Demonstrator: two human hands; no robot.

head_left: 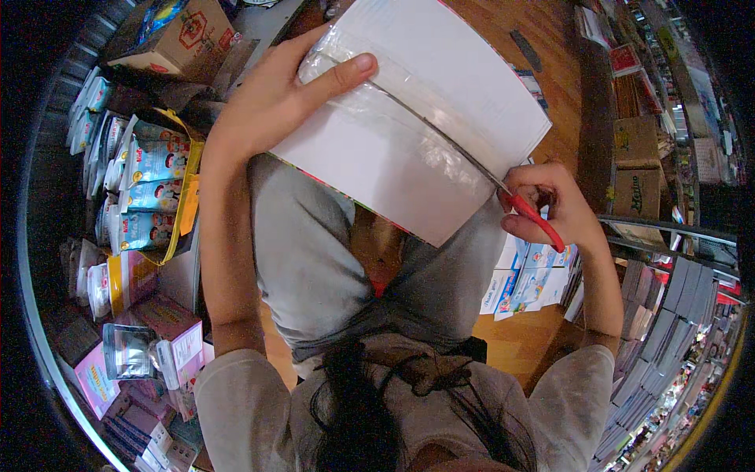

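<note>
A book [472, 86] with white inner pages or covers lies spread open above my lap, tilted from upper left to lower right. Clear plastic film [436, 153] lies along its middle, wrinkled and shiny. My left hand [287, 98] grips the book's left end, thumb pressed on top of the film and fingers mostly hidden underneath. My right hand [554, 206] is closed round the red handles of a pair of scissors [537, 223]. The scissors' thin metal blades point up and left along the book's middle, over or in the film; which of these I cannot tell.
Blue packets [149, 189] fill a yellow-edged holder on the left, below a cardboard box [177, 39]. Blue-and-white printed sheets or packs [535, 279] lie on the wooden floor [543, 334] by my right knee. Shelves of stacked grey boxes [676, 315] line the right side.
</note>
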